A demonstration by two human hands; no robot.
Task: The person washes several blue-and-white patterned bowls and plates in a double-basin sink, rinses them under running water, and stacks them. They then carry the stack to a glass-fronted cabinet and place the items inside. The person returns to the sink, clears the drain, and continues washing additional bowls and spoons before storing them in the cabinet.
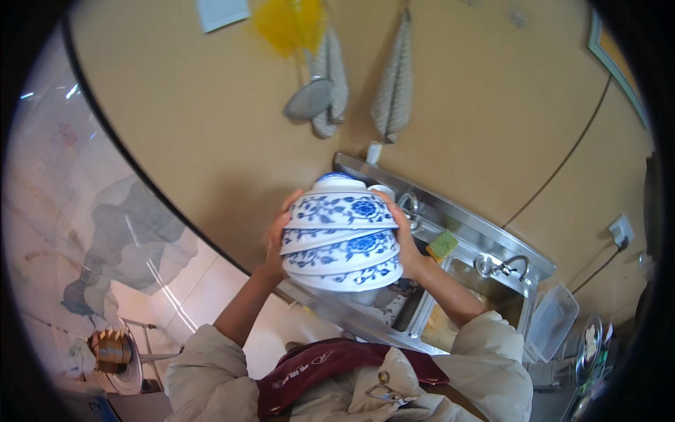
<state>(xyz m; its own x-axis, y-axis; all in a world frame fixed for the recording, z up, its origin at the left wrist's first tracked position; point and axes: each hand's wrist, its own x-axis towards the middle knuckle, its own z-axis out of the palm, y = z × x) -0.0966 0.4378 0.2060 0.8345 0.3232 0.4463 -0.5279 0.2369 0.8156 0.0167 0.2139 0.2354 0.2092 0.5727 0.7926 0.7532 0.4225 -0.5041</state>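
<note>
Between my two hands is a stack of white porcelain bowls with blue floral patterns, the several bowls turned upside down and slightly askew. My left hand grips the stack's left side, and my right hand grips its right side. On top of the pile sits a smaller piece with a blue rim. The stack is held up over the left end of a stainless steel double sink, hiding part of the left basin.
A green-and-yellow sponge rests by the divider between the basins. Taps stand along the sink's back. A clear plastic bin is at the right. A strainer ladle and cloths hang on the wall.
</note>
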